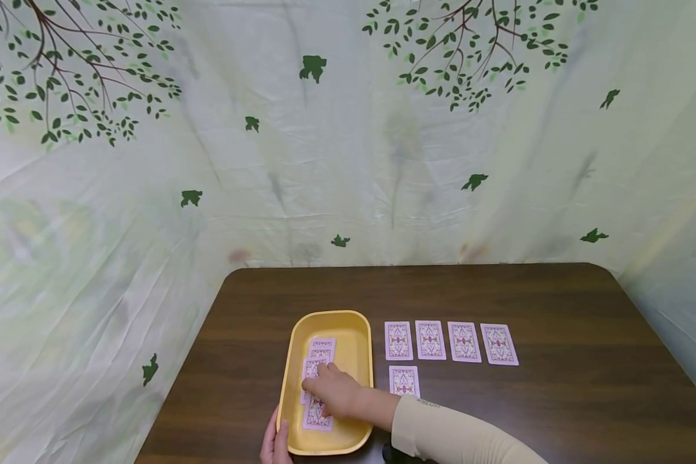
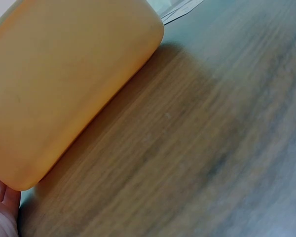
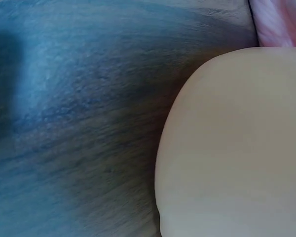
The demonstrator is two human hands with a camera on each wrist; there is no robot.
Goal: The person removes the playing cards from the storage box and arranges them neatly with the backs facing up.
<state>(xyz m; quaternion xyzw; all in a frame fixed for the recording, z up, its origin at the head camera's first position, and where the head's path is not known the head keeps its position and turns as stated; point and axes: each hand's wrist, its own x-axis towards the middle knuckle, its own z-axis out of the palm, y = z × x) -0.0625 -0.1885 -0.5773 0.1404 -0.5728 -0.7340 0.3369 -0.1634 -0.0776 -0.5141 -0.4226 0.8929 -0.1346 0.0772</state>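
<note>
A yellow tray [image 1: 354,338] stands on the table with several patterned playing cards [image 1: 318,420] face down inside, overlapping in a column. My left hand [image 1: 275,439] grips its near left corner, thumb at the rim; in the left wrist view, fingers of the left hand [image 2: 5,200] show beneath the corner of the tray [image 2: 64,89]. Reaching across from the right, my right hand [image 1: 338,390] is over the cards, fingertips down on them. I cannot tell if it pinches one. The right wrist view has only the outer wall of the tray [image 3: 232,148] close up.
To the right of the tray, several face-down cards [image 1: 431,340] lie in a spaced row on the brown table [image 1: 557,412]. One more card [image 1: 404,381] lies below the row's left end, partly behind my right sleeve [image 1: 464,428]. A leaf-printed curtain [image 1: 383,161] hangs behind the table.
</note>
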